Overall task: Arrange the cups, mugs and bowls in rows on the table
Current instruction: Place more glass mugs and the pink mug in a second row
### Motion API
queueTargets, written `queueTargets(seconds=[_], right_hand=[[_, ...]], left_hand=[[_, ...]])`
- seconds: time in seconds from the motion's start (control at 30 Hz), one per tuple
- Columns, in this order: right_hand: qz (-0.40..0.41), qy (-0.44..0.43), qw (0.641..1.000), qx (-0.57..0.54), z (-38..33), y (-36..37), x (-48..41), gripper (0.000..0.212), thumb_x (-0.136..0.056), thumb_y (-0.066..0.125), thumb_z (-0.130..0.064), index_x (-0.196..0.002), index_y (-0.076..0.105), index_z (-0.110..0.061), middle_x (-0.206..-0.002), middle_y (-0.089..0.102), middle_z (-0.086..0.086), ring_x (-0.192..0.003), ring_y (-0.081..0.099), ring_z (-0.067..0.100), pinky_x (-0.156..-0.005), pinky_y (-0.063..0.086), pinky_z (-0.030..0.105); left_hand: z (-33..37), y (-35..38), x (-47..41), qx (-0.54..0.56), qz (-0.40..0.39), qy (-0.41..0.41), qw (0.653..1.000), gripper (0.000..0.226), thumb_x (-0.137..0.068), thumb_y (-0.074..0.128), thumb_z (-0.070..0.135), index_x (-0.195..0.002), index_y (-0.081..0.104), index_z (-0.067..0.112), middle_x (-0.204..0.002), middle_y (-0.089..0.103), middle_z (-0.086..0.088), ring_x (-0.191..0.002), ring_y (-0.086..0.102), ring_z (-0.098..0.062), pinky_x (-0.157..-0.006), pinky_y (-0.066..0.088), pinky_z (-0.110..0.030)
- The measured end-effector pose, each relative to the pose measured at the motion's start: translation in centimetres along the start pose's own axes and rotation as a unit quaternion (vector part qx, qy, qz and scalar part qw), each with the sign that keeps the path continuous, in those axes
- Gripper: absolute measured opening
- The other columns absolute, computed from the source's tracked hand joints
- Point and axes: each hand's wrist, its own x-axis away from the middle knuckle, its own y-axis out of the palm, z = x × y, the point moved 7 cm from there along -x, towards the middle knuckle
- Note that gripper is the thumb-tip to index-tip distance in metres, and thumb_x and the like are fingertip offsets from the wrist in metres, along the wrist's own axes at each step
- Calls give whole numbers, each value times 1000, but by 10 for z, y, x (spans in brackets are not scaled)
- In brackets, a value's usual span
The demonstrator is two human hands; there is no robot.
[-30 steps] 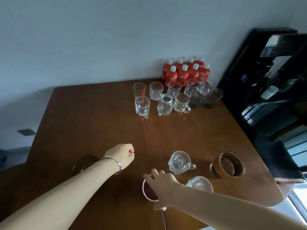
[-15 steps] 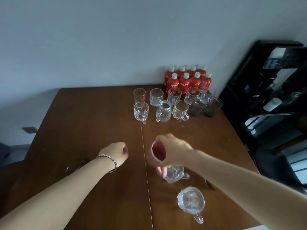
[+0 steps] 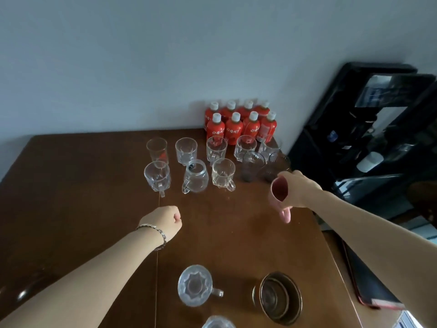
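Glass rim (image 3: 218, 322) peeks in at the very bottom edge, closest to me, and just past it a clear mug (image 3: 195, 285) sits beside a brown bowl (image 3: 280, 298) on the wooden surface (image 3: 82, 209). Farther out, my left hand (image 3: 163, 222) hovers over the middle, curled into a loose fist with nothing in it, a bracelet (image 3: 156, 232) on the wrist. My right hand (image 3: 293, 189) is out toward the right side, fingers wrapped around a pink mug (image 3: 280, 195) held tilted above the wood, just in front of two dark tumblers (image 3: 253, 165). Left of those stands a row of three clear mugs (image 3: 196, 176), with a row of clear glasses (image 3: 185, 150) behind, and red bottles (image 3: 241, 120) against the wall
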Motion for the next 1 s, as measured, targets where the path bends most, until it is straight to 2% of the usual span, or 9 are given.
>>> queueTargets(seconds=[0.13, 0.23, 0.4, 0.57, 0.77, 0.9, 1.0], right_hand=[[-31, 1, 1000, -2, 34, 21, -40, 92, -62, 81, -35, -141, 35, -28, -125, 47, 6, -108, 59, 27, -82, 55, 35], [-39, -1, 999, -16, 46, 31, -62, 91, -64, 81, -35, -142, 34, -28, -127, 45, 6, -109, 58, 27, -77, 54, 32], [-32, -15, 996, -76, 55, 31, -85, 92, -66, 80, -38, -144, 33, -27, -128, 45, 6, -106, 58, 25, -78, 55, 33], [-3, -3, 998, -64, 55, 33, -85, 86, -69, 77, -49, -141, 36, -26, -132, 46, 6, -111, 57, 26, -71, 51, 31], [6, 63, 995, -71, 60, 37, -63, 85, -70, 73, -57, -137, 40, -17, -126, 51, 8, -103, 61, 25, -72, 55, 31], [28, 83, 993, -80, 52, 39, -52, 64, -82, 67, -44, -132, 48, -8, -120, 56, 11, -101, 62, 25, -69, 51, 30], [-1, 82, 990, -117, 40, 52, -49, 52, -89, 61, -37, -127, 50, -3, -120, 58, 15, -94, 61, 28, -69, 48, 33]], left_hand=[[22, 13, -12, 16, -5, -37, 999, 22, -97, 43, 23, -111, 60, 22, -110, 66, 4, -99, 63, -16, -72, 45, -23], [28, 22, -15, 23, -11, -68, 997, 21, -96, 44, 22, -108, 61, 22, -111, 65, 4, -99, 63, -16, -76, 47, -26], [31, 29, -16, 15, -21, -109, 994, 21, -95, 43, 21, -106, 61, 24, -108, 66, 5, -89, 59, -15, -73, 45, -25], [34, 30, -14, 19, -23, -111, 993, 18, -95, 44, 22, -102, 61, 24, -94, 60, 8, -85, 58, -14, -72, 45, -25], [31, 32, 6, 3, -29, -88, 996, 19, -95, 45, 25, -106, 61, 25, -106, 66, 8, -91, 62, -15, -72, 46, -24], [22, 32, 20, -17, -26, -59, 998, 21, -96, 44, 27, -109, 60, 25, -109, 66, 8, -87, 59, -12, -69, 43, -21], [12, 31, 27, -29, -23, -52, 998, 21, -97, 43, 28, -110, 59, 26, -112, 65, 10, -97, 62, -12, -75, 46, -22]])
